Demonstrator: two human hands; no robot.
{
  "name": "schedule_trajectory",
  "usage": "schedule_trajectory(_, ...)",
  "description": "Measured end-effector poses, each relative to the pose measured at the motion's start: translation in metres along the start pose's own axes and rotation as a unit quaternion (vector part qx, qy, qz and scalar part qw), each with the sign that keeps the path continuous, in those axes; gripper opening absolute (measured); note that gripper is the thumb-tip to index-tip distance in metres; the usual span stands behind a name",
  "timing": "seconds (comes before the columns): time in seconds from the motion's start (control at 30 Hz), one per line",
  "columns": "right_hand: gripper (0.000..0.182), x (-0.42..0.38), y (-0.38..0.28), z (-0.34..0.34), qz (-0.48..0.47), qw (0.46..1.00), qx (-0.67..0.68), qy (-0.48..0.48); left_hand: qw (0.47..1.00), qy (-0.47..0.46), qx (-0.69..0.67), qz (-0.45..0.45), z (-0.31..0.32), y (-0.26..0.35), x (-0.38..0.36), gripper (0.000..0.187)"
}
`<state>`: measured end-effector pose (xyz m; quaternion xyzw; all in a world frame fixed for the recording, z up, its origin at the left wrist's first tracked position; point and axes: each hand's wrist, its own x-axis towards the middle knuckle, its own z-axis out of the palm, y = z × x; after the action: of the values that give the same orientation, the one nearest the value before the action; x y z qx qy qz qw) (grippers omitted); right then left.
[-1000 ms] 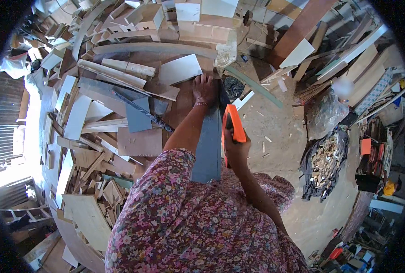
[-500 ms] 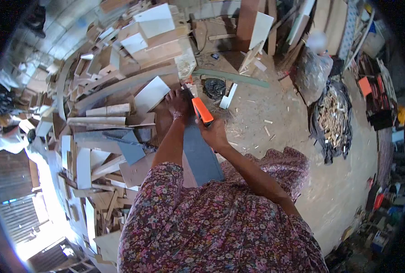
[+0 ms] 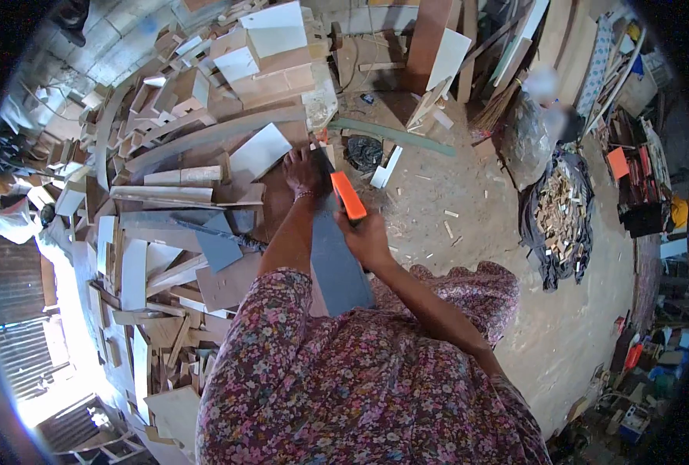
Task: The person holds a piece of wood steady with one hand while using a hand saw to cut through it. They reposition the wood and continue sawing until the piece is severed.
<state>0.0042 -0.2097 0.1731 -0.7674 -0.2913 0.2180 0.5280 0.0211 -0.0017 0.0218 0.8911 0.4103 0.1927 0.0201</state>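
My right hand is closed around the orange handle of a handsaw. The saw's dark blade points away from me, beside my left hand. Pressed flat with its fingers spread, my left hand rests on a dark wooden surface just left of the blade. A long grey board runs from near both hands back toward my body. Where the blade meets the wood is too small and dark to make out.
Piled offcuts and boards fill the left side. A white board piece lies beyond my left hand. On the floor are a black coil, a green strip and scattered chips. A sack of wood scraps stands right.
The saw handle and my right hand have shifted slightly back toward me. My left hand stays pressed in the same place, and the camera view has moved a little.
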Motion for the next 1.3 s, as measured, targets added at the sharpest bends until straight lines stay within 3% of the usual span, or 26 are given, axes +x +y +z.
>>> schedule_trajectory(0.03,0.033,-0.018,-0.012,-0.007,0.008,1.0,0.02,-0.006,0.998,0.037,-0.028,0.031,0.006,-0.005,-0.006,0.028)
schedule_trajectory(0.07,0.024,-0.038,-0.035,-0.022,0.008,1.0,0.018,0.001,0.996,0.012,0.018,0.086,-0.012,0.002,-0.005,0.022)
schedule_trajectory(0.1,0.017,-0.052,-0.049,-0.036,-0.003,1.0,0.019,-0.006,0.997,0.052,-0.022,0.045,0.012,0.0,-0.001,0.016)
schedule_trajectory(0.13,0.014,-0.062,-0.04,-0.049,0.053,0.997,0.048,-0.025,0.998,-0.016,-0.055,0.002,0.011,-0.003,0.002,0.015)
schedule_trajectory(0.17,0.012,-0.066,-0.031,-0.057,0.114,0.99,0.07,-0.039,0.997,0.067,-0.036,0.004,0.016,-0.006,-0.003,0.015)
schedule_trajectory(0.2,0.012,-0.066,-0.031,-0.055,0.113,0.99,0.065,-0.06,0.993,0.113,-0.025,-0.016,0.003,0.001,-0.006,0.016)
schedule_trajectory(0.27,0.023,-0.062,-0.029,-0.063,0.185,0.98,0.053,-0.056,0.994,0.1,-0.041,-0.022,-0.011,0.007,-0.004,0.017)
schedule_trajectory(0.3,0.022,-0.059,-0.029,-0.055,0.086,0.996,0.023,-0.032,0.995,0.082,-0.053,-0.015,-0.012,0.009,-0.006,0.017)
schedule_trajectory(0.37,0.024,-0.039,-0.016,-0.029,0.035,0.998,0.043,-0.01,0.996,0.069,-0.044,0.027,0.006,0.002,-0.005,0.019)
schedule_trajectory(0.47,0.025,0.008,-0.011,-0.009,0.082,0.995,-0.045,-0.023,0.993,0.093,-0.046,0.059,0.002,0.002,-0.008,0.022)
schedule_trajectory(0.57,0.024,0.043,0.006,0.006,0.05,0.998,-0.025,-0.015,1.0,-0.008,-0.028,0.003,-0.009,0.003,-0.004,0.025)
schedule_trajectory(0.6,0.023,0.044,0.008,0.007,-0.003,1.0,-0.018,-0.01,0.999,-0.031,-0.038,-0.009,-0.043,0.013,-0.005,0.026)
schedule_trajectory(0.63,0.023,0.041,0.011,0.006,-0.052,0.999,-0.013,-0.008,0.998,-0.035,-0.042,-0.007,-0.03,0.011,-0.008,0.026)
schedule_trajectory(0.7,0.024,0.035,0.013,0.004,-0.033,0.999,-0.005,0.019,1.0,-0.019,-0.007,0.022,-0.013,0.005,-0.004,0.027)
schedule_trajectory(0.73,0.026,0.035,0.012,0.003,0.002,1.0,0.007,0.002,0.997,-0.016,-0.058,-0.039,-0.024,0.012,-0.007,0.03)
schedule_trajectory(0.83,0.031,0.035,0.018,0.002,0.057,0.998,-0.013,-0.013,1.0,-0.024,0.001,0.014,-0.03,0.011,0.0,0.032)
schedule_trajectory(0.87,0.033,0.036,0.022,0.004,0.079,0.996,-0.046,-0.02,0.994,-0.091,-0.022,-0.05,-0.036,0.015,-0.004,0.033)
schedule_trajectory(0.9,0.033,0.037,0.027,0.006,0.074,0.996,-0.045,-0.012,0.995,-0.085,-0.024,-0.044,-0.038,0.018,-0.008,0.033)
schedule_trajectory(0.97,0.036,0.038,0.032,0.007,-0.029,0.998,-0.046,0.029,0.996,-0.065,-0.042,-0.045,-0.034,0.013,-0.007,0.032)
schedule_trajectory(1.03,0.034,0.038,0.025,0.003,-0.009,0.999,-0.04,0.026,0.999,-0.028,-0.016,-0.017,0.004,-0.001,-0.009,0.031)
schedule_trajectory(1.1,0.017,0.036,0.022,0.008,-0.066,0.994,-0.026,0.08,1.0,0.003,0.008,0.009,0.023,-0.009,-0.005,0.03)
schedule_trajectory(1.23,0.021,0.035,0.027,0.011,-0.034,0.995,-0.055,0.069,0.999,-0.002,0.032,0.034,0.014,-0.004,-0.007,0.026)
schedule_trajectory(1.27,0.023,0.035,0.031,0.011,0.049,0.996,-0.058,0.037,0.999,-0.006,0.03,0.024,0.01,-0.003,-0.008,0.026)
schedule_trajectory(1.3,0.023,0.036,0.027,0.009,0.046,0.996,-0.059,0.04,0.999,-0.009,0.03,0.015,0.008,-0.003,-0.007,0.025)
